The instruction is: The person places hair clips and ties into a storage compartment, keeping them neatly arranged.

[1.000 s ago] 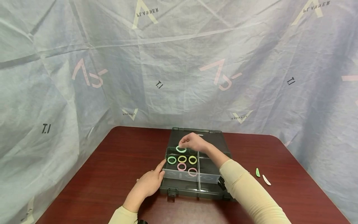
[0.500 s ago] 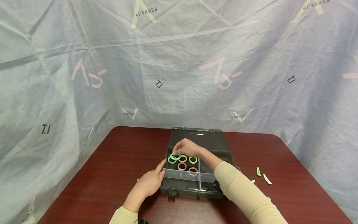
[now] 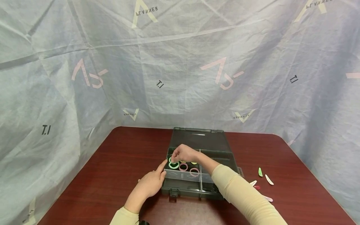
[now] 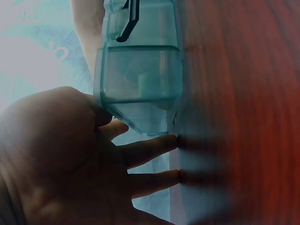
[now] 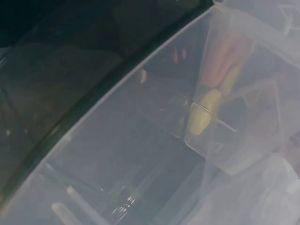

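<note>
1. So from my seat, the light green ring [image 3: 173,164] is down in the left compartment of the organizer box [image 3: 222,155], at its left end, close to the box's left wall; the right hand [image 3: 184,153] is curled over it with the fingertips pinching its upper edge, as far as I can make out; the wrist view there is just foggy plastic, no help.

2. Right beside it in the same compartment: a pink ring [image 3: 183,167] just to its right, another pink ring [image 3: 194,172] further right and nearer me, and bits of a yellow-green ring [image 3: 194,163] peeking out from behind the hand; anything else under the hand I can't tell.

3. The left hand [image 3: 150,184] lies relaxed, fingers straight, against the box's near-left corner; the index finger runs up along the left wall; the left wrist view shows the fingertips [image 4: 171,140] touching the table right next to the clear corner of the box; it grips nothing.

4. The box's dark lid [image 3: 200,139] lies folded back flat behind the tray; a clear front wall and a centre divider split the tray.

5. Out on the red-brown table [image 3: 112,162], to the right of the box and well apart from it: a green clip [image 3: 260,172], a white clip [image 3: 268,179], and a few more small clips [image 3: 254,185] closer to the sleeve [image 3: 242,193].
</note>
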The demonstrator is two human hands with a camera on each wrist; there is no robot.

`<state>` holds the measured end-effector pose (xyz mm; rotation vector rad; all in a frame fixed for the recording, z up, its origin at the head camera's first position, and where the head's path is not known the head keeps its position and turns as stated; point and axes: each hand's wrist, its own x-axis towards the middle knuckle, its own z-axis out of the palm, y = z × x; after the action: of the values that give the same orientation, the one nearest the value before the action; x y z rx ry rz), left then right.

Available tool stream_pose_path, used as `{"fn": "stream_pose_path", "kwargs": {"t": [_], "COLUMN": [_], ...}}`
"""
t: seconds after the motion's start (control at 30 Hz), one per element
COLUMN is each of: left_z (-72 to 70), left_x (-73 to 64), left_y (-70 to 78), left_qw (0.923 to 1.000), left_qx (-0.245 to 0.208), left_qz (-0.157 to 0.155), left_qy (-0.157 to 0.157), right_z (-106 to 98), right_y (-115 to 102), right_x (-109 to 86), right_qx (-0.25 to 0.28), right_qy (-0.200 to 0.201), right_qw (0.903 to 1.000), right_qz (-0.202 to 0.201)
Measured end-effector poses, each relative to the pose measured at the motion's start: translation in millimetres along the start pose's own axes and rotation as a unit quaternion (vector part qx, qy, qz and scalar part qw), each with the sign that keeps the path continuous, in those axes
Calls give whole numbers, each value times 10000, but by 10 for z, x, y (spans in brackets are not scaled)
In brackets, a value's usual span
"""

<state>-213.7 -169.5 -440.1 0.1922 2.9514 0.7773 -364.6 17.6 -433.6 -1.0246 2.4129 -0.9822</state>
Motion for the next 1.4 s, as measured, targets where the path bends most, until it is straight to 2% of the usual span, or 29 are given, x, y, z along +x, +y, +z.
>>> {"fn": "stream_pose_path", "kwargs": {"t": [0.33, 0.77, 1.1, 1.4], "left_z": [15, 25, 25, 14], "left_x": [10, 11, -2, -16], "left_y": [-23, -29, -12, -12], "left_qw": [10000, 10000, 10000, 10000], "left_qx": [-38, -47, -56, -37], "left_qz": [43, 14, -27, 2], "left_qy": [-17, -4, -24, 45], "right_z": [90, 68, -80, -326], "right_y": [4, -1, 8, 42], "right_x": [38, 24, -40, -150], "right_qx": [25, -17, 248, 363], "right_qy": [-59, -4, 125, 408], "right_qw": [9998, 9999, 9995, 9985], "right_qz": [169, 172, 177, 34]}}
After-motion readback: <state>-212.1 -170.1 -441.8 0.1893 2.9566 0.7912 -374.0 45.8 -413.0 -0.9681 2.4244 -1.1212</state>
